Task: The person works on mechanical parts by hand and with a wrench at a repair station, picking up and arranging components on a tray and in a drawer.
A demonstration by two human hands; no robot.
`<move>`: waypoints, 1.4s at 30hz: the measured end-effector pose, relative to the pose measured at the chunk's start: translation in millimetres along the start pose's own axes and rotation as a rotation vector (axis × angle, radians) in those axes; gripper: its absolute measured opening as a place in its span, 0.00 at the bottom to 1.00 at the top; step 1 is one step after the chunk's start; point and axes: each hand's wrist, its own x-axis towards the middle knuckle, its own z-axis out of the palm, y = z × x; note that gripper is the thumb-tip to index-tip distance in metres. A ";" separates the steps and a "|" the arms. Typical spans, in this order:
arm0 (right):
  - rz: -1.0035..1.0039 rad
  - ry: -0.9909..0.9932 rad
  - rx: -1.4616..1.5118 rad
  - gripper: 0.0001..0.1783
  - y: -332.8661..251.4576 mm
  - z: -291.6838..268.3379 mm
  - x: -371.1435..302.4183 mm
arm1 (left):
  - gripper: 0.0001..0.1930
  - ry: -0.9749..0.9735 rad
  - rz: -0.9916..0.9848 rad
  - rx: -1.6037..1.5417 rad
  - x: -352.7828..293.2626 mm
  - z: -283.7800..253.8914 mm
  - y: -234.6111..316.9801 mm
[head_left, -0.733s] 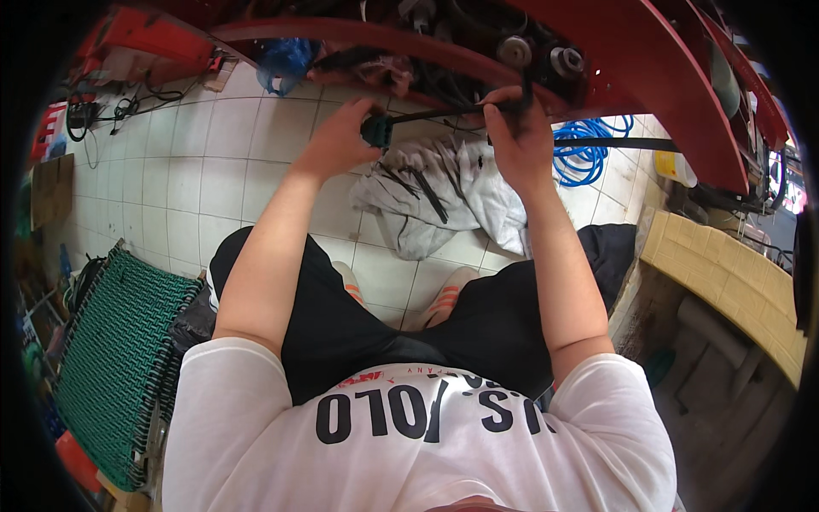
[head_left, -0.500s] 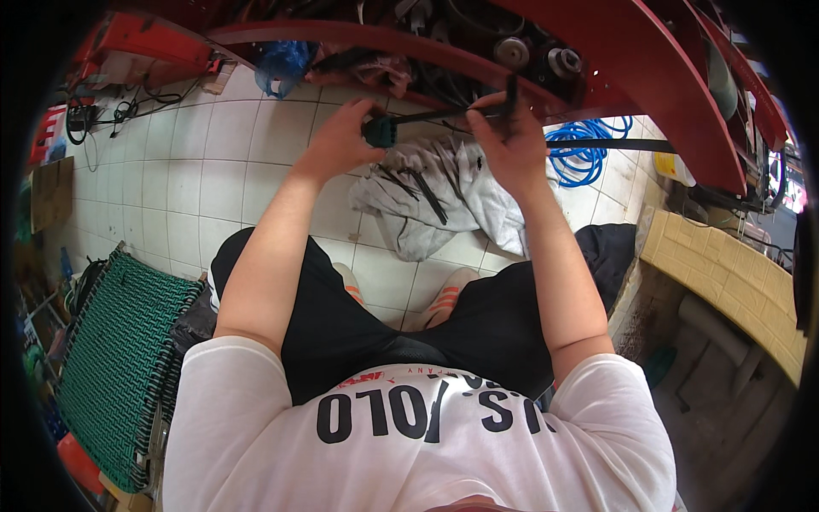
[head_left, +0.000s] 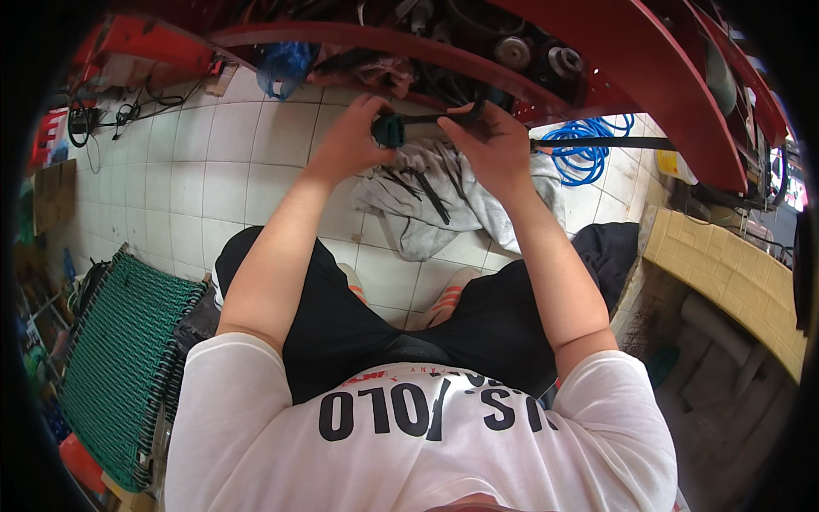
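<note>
Hands (head_left: 351, 141) have drawn closer together, black strip (head_left: 424, 119) running between them.

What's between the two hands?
Head view: a dark green piece at the left hand, then a dark strip reaching across to the right hand.

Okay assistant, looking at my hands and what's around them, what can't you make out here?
All in the head view:
- Green piece: its left part is covered by your left hand.
- Dark strip: your right hand hides whether it joins the dark bar.
- Red frame: cut off by the upper edge.
- Shoes: heels hidden by your black trousers.
</note>
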 end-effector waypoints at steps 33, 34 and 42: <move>-0.437 -0.325 -0.398 0.11 -10.2 -23.0 5.9 | 0.33 -0.194 0.018 -0.177 -9.6 -3.1 51.3; -0.437 -0.324 -0.398 0.11 -9.7 -22.7 6.1 | 0.33 -0.192 0.026 -0.174 -9.7 -3.0 50.9; -0.346 -0.328 -0.374 0.09 0.0 -20.7 5.9 | 0.30 -0.172 0.030 -0.172 -11.3 -1.8 48.3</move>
